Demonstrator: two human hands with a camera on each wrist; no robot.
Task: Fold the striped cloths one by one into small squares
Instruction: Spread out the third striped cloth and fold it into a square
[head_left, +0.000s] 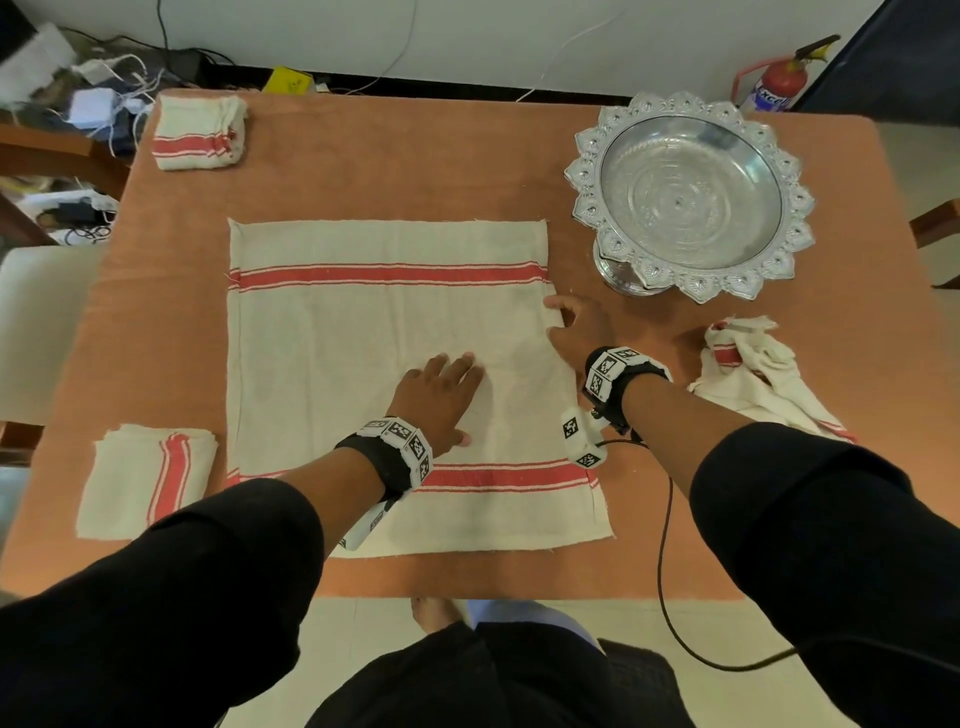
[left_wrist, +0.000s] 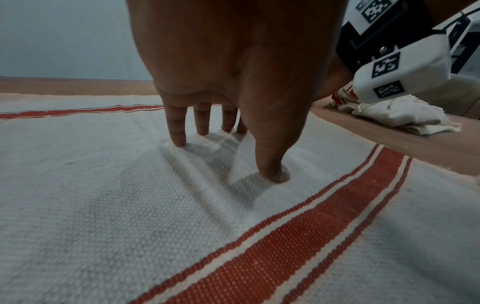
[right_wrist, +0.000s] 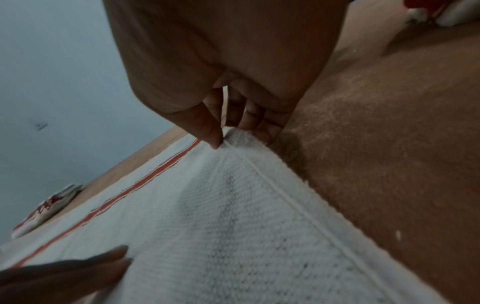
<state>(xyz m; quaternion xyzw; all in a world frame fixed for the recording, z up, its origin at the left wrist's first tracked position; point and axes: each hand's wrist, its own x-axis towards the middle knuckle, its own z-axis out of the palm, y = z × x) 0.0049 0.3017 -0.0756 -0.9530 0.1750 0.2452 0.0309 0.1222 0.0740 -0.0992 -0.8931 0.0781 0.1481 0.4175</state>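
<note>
A white cloth with two red stripes (head_left: 363, 338) lies spread flat in the middle of the table. My left hand (head_left: 441, 389) rests on it near the front stripe, and its straight fingers (left_wrist: 179, 133) and thumb press into the weave. My right hand (head_left: 558, 317) is at the cloth's right edge (right_wrist: 259, 170), where thumb and curled fingers pinch the hem. Two folded striped cloths lie at the back left (head_left: 200, 132) and the front left (head_left: 145, 480). A crumpled striped cloth (head_left: 753, 369) lies to the right of my right wrist.
An ornate silver pedestal bowl (head_left: 691, 192) stands at the back right, close to my right hand. The table (head_left: 415, 156) has an orange-brown cover. On the floor behind it lie cables, and a red fire extinguisher (head_left: 779, 78) stands there.
</note>
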